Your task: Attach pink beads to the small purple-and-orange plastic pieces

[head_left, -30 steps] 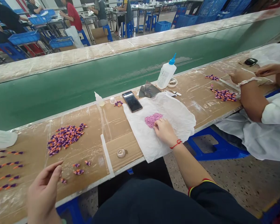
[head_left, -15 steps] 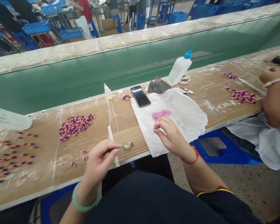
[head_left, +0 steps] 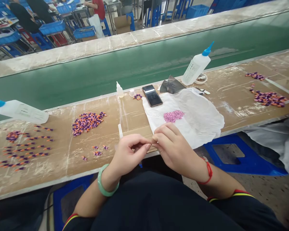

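My left hand (head_left: pixel 130 153) and my right hand (head_left: pixel 173 147) meet at the table's front edge, fingertips touching. Both are closed in a pinch; whatever lies between the fingers is too small to make out. Just beyond my right hand, a pile of tiny pink pieces (head_left: pixel 173 116) rests on a white cloth (head_left: pixel 204 112). A few purple-and-orange pieces (head_left: pixel 97 153) lie left of my left hand, with a larger pile of them (head_left: pixel 88 123) farther back. A white strip (head_left: pixel 120 131) is partly hidden behind my left hand.
A phone (head_left: pixel 152 95) overlaps the cloth's back-left corner. Near it stand a small dropper bottle (head_left: pixel 119 90) and a beaded ring (head_left: pixel 137 96). Large blue-tipped bottles, one at right (head_left: pixel 196 69) and one at left (head_left: pixel 24 111), lean over the table. More pieces (head_left: pixel 269 98) lie at right.
My hands have come together from apart, the right moving toward the left. The view has shifted slightly. The round watch-like thing seen earlier is now out of sight behind my hands.
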The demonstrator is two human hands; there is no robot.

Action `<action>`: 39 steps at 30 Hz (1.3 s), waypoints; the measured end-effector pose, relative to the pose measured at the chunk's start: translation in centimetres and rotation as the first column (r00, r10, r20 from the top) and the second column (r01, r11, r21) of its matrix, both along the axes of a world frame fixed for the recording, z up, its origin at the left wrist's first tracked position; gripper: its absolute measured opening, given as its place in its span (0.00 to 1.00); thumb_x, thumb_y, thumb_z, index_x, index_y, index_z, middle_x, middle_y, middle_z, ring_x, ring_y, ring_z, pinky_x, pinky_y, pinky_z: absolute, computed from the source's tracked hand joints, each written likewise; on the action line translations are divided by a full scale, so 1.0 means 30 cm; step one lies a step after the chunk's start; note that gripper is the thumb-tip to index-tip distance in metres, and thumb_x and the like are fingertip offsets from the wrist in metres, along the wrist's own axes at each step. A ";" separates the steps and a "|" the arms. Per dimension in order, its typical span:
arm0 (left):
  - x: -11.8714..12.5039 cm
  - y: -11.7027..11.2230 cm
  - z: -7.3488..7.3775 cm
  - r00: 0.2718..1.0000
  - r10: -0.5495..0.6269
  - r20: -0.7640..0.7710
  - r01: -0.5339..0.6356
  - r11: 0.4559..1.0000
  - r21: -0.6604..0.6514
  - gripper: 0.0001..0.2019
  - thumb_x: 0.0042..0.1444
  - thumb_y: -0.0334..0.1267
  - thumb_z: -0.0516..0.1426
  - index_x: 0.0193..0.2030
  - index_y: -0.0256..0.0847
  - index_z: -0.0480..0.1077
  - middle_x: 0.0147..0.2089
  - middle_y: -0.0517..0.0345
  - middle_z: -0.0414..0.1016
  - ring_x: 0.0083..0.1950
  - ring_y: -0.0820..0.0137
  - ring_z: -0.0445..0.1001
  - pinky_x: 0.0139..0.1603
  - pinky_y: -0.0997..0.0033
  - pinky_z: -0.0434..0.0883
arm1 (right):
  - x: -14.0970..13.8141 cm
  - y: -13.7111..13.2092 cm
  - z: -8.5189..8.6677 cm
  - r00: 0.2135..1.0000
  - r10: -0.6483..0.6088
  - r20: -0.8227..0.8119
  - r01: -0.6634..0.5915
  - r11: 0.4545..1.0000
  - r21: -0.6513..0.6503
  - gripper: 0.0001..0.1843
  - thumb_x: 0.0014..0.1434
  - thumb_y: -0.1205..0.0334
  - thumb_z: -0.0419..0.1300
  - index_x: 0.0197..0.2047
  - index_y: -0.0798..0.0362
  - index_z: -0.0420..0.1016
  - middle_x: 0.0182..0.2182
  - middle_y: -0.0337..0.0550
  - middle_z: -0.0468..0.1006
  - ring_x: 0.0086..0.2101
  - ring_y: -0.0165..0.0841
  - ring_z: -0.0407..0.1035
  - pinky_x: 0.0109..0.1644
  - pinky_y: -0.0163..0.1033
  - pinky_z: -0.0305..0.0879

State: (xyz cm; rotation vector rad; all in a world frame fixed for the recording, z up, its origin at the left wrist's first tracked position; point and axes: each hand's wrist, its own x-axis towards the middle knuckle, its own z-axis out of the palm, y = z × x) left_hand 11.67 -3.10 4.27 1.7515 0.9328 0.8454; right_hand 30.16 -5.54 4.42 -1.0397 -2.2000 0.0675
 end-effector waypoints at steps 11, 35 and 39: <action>0.001 0.001 -0.016 0.997 0.077 -0.013 -0.078 0.995 -0.063 0.10 0.55 0.38 0.58 0.26 0.36 0.73 0.23 0.56 0.72 0.24 0.73 0.66 0.25 0.73 0.63 | -0.011 0.009 -0.010 0.977 0.003 -0.215 -0.044 0.981 -0.186 0.09 0.67 0.71 0.53 0.34 0.53 0.65 0.30 0.42 0.71 0.33 0.33 0.63 0.38 0.39 0.64; -0.161 0.119 -0.018 0.968 0.121 -0.218 -0.142 0.986 -0.086 0.11 0.55 0.44 0.58 0.34 0.38 0.76 0.31 0.55 0.78 0.31 0.68 0.73 0.33 0.71 0.70 | -0.033 0.070 -0.025 0.729 -0.137 -0.671 -0.489 0.583 -0.649 0.05 0.58 0.66 0.54 0.29 0.52 0.65 0.23 0.35 0.70 0.24 0.26 0.62 0.28 0.33 0.62; -0.340 0.272 -0.117 0.718 0.444 -0.536 -0.419 0.891 0.176 0.11 0.53 0.43 0.57 0.34 0.38 0.76 0.34 0.52 0.80 0.35 0.62 0.76 0.39 0.66 0.72 | -0.032 0.080 -0.016 0.668 -0.146 -0.730 -0.547 0.568 -0.615 0.06 0.57 0.67 0.55 0.28 0.52 0.64 0.22 0.35 0.69 0.24 0.25 0.62 0.29 0.33 0.62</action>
